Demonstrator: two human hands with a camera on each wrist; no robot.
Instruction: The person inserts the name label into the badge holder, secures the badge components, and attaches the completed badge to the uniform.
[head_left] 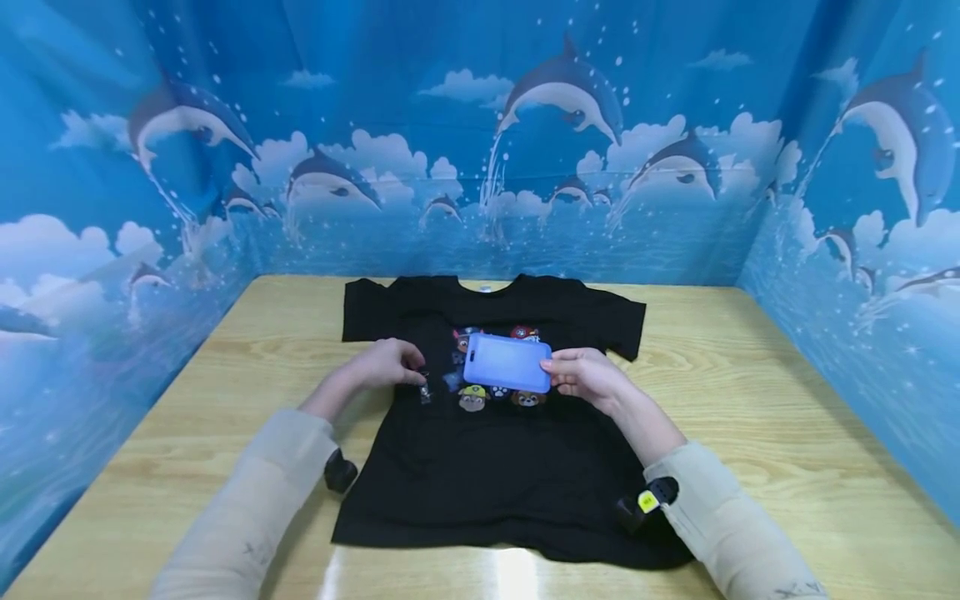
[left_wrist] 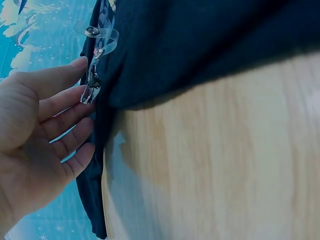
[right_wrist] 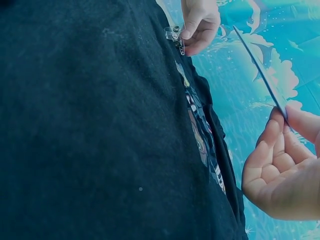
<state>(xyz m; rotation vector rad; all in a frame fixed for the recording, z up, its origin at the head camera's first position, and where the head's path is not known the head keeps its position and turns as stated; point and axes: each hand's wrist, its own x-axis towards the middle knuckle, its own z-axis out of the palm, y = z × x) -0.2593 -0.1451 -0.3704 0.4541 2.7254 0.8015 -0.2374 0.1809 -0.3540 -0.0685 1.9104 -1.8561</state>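
Note:
Between thumb and fingers, my right hand (head_left: 590, 377) pinches one short end of a blue badge holder (head_left: 504, 363). The holder is a flat rectangle with a slot at its left end, raised over the printed chest of a black T-shirt (head_left: 487, 475). Seen edge-on in the right wrist view, the badge holder (right_wrist: 262, 70) is a thin tilted line. My left hand (head_left: 384, 363) pinches a small metal badge clip (left_wrist: 91, 90). From this clip extends a clear plastic strap (left_wrist: 107, 34) with a metal snap. The remaining left fingers are spread loosely.
The T-shirt lies spread on a light wooden table (head_left: 697, 367), neck away from me. Cartoon dog faces (head_left: 472, 398) are printed on its chest. A blue curtain (head_left: 420, 100) with dolphins and clouds encloses the back and both sides.

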